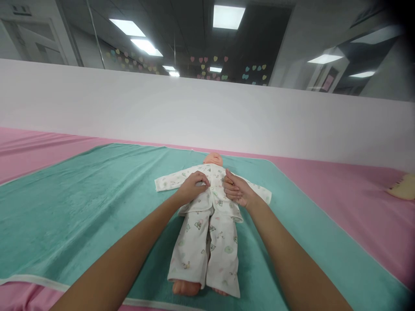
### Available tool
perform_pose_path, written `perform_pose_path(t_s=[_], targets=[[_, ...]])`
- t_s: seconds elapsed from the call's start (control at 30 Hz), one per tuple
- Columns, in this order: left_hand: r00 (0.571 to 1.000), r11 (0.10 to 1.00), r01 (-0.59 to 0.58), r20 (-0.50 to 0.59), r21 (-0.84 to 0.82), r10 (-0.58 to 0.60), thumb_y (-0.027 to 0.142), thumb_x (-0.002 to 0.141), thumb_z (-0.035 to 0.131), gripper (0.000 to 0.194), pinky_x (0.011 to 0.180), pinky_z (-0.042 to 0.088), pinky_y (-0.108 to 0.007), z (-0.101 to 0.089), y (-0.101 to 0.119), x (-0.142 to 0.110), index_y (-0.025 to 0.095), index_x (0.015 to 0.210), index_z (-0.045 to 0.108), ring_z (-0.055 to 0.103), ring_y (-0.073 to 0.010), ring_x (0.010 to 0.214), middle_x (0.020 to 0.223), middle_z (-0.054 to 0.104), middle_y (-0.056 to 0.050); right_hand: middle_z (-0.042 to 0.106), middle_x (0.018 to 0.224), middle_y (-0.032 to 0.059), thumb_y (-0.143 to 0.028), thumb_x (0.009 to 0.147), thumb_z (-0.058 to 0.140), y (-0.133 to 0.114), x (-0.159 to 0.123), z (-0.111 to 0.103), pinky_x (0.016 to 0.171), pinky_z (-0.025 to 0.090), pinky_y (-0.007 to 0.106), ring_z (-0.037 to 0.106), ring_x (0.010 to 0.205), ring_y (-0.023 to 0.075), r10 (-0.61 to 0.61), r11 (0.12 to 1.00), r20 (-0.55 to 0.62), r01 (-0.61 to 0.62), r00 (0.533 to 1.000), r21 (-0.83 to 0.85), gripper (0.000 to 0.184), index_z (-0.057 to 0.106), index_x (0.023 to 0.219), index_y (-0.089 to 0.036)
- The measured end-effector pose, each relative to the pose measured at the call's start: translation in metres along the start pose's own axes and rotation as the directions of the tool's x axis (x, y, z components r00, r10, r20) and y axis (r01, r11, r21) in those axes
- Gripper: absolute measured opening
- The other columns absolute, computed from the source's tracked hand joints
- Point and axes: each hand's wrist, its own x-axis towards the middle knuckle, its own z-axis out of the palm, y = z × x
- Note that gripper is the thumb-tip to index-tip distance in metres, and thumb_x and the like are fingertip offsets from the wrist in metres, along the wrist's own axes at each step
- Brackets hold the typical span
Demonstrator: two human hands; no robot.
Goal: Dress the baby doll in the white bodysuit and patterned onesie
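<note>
A baby doll point(213, 158) lies on its back, head away from me, its bare feet toward me. It wears a white printed pajama top point(223, 206) and matching pajama pants point(191, 246), with both sleeves spread sideways. My left hand point(196, 183) rests on the chest, its fingertips closed on the top's front edge near the middle. Over the other side of the chest is my right hand point(237, 188), with fingers curled in and thumb pointing up. Whether anything is inside those curled fingers is hidden.
A teal blanket point(97, 207) with a pale border lies under the doll, over a pink sheet point(340, 198). Behind it runs a low white wall point(194, 114) with glass above. At the far right edge is a yellowish object point(403, 188), partly cut off.
</note>
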Motion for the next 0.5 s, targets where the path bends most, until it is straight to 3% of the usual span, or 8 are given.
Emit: perform_pose_path(t_s=[0.23, 0.5], targets=[[1.000, 1.000, 0.015, -0.006, 0.006, -0.015, 0.024, 0.075, 0.052, 0.010, 0.089, 0.043, -0.036, 0.0001, 0.0015, -0.0002, 0.023, 0.075, 0.061, 0.053, -0.0191, 0.095, 0.095, 0.055, -0.003, 0.020, 0.038, -0.0102, -0.053, 0.082, 0.049, -0.0023, 0.0002, -0.0018, 0.030, 0.005, 0.019, 0.008, 0.031, 0.0038, 0.021, 0.997, -0.024, -0.019, 0.999, 0.074, 0.049, 0.025, 0.056, -0.020], [1.000, 1.000, 0.010, -0.002, -0.013, -0.010, 0.022, 0.075, 0.052, 0.009, 0.089, 0.042, -0.034, -0.0007, 0.0012, -0.0008, 0.022, 0.075, 0.061, 0.053, -0.0181, 0.096, 0.096, 0.055, -0.002, 0.019, 0.043, -0.0087, -0.050, 0.082, 0.051, -0.0008, -0.0036, -0.0023, 0.035, 0.011, 0.020, 0.011, 0.036, 0.0050, -0.109, 0.976, -0.029, 0.113, 0.994, 0.184, 0.049, 0.023, 0.055, -0.019]])
